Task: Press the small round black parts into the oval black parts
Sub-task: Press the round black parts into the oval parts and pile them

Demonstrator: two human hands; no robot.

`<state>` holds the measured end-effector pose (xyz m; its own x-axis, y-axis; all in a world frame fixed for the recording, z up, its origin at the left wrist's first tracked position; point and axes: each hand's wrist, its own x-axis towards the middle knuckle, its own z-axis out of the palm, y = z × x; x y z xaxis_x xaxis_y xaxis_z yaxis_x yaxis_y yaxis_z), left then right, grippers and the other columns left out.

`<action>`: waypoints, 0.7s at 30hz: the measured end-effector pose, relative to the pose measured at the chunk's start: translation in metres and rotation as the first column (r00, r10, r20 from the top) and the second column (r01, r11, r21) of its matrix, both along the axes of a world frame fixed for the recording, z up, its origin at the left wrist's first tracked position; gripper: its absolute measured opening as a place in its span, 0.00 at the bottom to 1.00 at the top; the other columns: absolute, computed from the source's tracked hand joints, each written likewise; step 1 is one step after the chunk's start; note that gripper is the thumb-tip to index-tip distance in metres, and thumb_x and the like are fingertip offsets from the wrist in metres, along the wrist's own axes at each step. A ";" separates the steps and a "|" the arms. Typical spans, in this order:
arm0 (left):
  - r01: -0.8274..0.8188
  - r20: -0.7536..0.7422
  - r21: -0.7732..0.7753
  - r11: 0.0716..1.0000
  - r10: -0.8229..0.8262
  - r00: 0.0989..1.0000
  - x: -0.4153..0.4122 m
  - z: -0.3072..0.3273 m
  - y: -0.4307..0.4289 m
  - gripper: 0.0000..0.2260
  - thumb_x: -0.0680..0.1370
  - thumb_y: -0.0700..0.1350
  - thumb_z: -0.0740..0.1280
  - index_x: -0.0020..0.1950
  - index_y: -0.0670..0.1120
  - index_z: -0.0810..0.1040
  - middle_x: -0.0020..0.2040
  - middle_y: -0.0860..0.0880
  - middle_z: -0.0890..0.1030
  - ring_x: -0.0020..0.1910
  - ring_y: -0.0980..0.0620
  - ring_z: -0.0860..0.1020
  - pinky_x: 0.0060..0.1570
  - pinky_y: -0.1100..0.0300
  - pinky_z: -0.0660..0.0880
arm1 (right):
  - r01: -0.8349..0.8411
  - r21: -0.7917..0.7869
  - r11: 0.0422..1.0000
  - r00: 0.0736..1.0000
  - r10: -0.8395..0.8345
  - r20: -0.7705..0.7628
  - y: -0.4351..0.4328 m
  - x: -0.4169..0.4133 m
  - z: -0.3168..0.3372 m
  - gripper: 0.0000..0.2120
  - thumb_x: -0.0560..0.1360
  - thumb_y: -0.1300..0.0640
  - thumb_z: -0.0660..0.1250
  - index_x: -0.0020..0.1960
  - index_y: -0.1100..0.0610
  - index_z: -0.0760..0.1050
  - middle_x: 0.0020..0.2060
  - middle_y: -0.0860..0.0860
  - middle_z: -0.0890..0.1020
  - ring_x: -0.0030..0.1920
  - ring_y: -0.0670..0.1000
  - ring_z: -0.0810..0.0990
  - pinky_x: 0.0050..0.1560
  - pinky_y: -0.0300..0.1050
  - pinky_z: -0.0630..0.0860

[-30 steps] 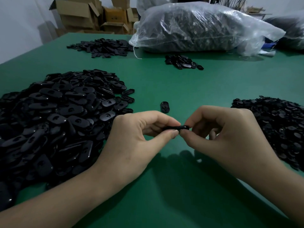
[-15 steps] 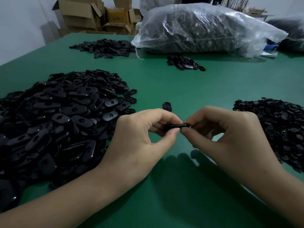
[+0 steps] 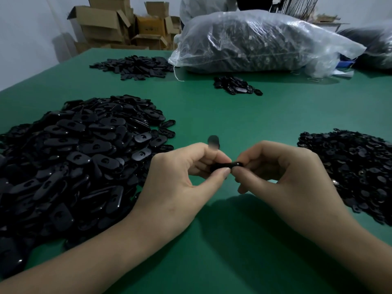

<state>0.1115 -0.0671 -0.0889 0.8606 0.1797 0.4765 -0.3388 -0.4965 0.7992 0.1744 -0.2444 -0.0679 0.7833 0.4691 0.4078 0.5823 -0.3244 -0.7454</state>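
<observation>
A green bench [image 3: 212, 115] fills the frame, with opened cardboard boxes [image 3: 101, 24] stacked at the upper left against a pale wall and a bulging clear plastic bag [image 3: 254, 43] of dark parts at the upper middle. We read the layout as a feeding arrangement. The big heap of oval black parts [image 3: 74, 155] lies at the left of the frame beside the left hand [image 3: 176, 187]. The heap of small round black parts [image 3: 356, 166] lies at the right near the right hand [image 3: 286, 177], so each hand can draw from its own side. One loose dark part [image 3: 213, 142], blurred, lies on the bench just beyond the left knuckles. The hands meet at the centre of the frame and pinch one oval black part [image 3: 224, 166] between them, seen edge-on. The left fingers [image 3: 218, 176] curl round its left end and the right fingers [image 3: 241, 174] pinch its right end, the two thumb tips nearly touching on its near side. We judge this two-sided hold braces the oval while a round part is pressed in. That round part is hidden, so we cannot tell whether it is seated.
</observation>
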 end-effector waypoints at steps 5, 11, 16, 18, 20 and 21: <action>0.005 -0.016 0.016 1.000 -0.005 1.000 0.001 -0.002 0.000 0.08 0.74 0.37 0.77 0.49 0.48 0.87 0.42 0.57 0.87 0.42 0.60 0.85 0.46 0.71 0.79 | 0.020 0.000 1.000 1.000 -0.020 -0.002 0.002 0.000 -0.003 0.08 0.71 0.60 0.76 0.40 0.48 0.82 0.33 0.46 0.84 0.34 0.48 0.84 0.40 0.51 0.81; -0.021 0.027 0.016 1.000 0.021 0.999 0.001 -0.003 -0.001 0.09 0.73 0.36 0.77 0.48 0.49 0.87 0.41 0.59 0.87 0.41 0.63 0.85 0.46 0.72 0.79 | -0.035 0.159 0.987 0.983 0.063 -0.174 0.004 -0.001 -0.008 0.08 0.73 0.65 0.75 0.45 0.53 0.80 0.36 0.51 0.84 0.35 0.53 0.83 0.42 0.54 0.81; -0.028 0.063 -0.063 0.998 0.032 0.997 0.000 -0.004 -0.002 0.11 0.73 0.35 0.78 0.48 0.50 0.85 0.42 0.58 0.87 0.41 0.62 0.86 0.46 0.71 0.80 | -0.036 0.434 0.900 0.792 0.290 -0.537 0.010 -0.004 -0.012 0.10 0.71 0.63 0.76 0.49 0.60 0.77 0.36 0.55 0.80 0.33 0.50 0.77 0.39 0.42 0.77; -0.028 0.073 -0.043 0.999 0.031 0.997 -0.001 -0.004 -0.002 0.11 0.73 0.35 0.78 0.48 0.49 0.86 0.42 0.57 0.87 0.41 0.61 0.86 0.46 0.71 0.80 | -0.031 0.497 0.867 0.708 0.370 -0.602 0.011 -0.006 -0.014 0.11 0.69 0.63 0.77 0.48 0.58 0.77 0.36 0.57 0.78 0.33 0.50 0.75 0.38 0.40 0.76; -0.029 0.086 -0.035 0.999 0.032 0.996 -0.002 -0.003 -0.002 0.10 0.72 0.34 0.78 0.48 0.49 0.85 0.42 0.57 0.87 0.41 0.60 0.86 0.47 0.70 0.80 | -0.020 0.548 0.836 0.651 0.427 -0.628 0.012 -0.007 -0.014 0.10 0.68 0.62 0.75 0.48 0.56 0.78 0.37 0.57 0.78 0.33 0.50 0.75 0.36 0.39 0.76; -0.029 0.094 -0.037 0.999 0.033 0.995 -0.002 -0.003 -0.003 0.10 0.72 0.34 0.78 0.48 0.49 0.85 0.42 0.57 0.87 0.42 0.60 0.86 0.47 0.70 0.80 | -0.018 0.568 0.823 0.627 0.452 -0.634 0.012 -0.007 -0.014 0.10 0.68 0.63 0.74 0.48 0.56 0.78 0.38 0.57 0.79 0.33 0.49 0.75 0.36 0.39 0.76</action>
<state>0.1096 -0.0698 -0.0920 0.8055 0.2238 0.5487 -0.3989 -0.4801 0.7813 0.1678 -0.2326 -0.0822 0.8007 0.5989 -0.0166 -0.2094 0.2537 -0.9444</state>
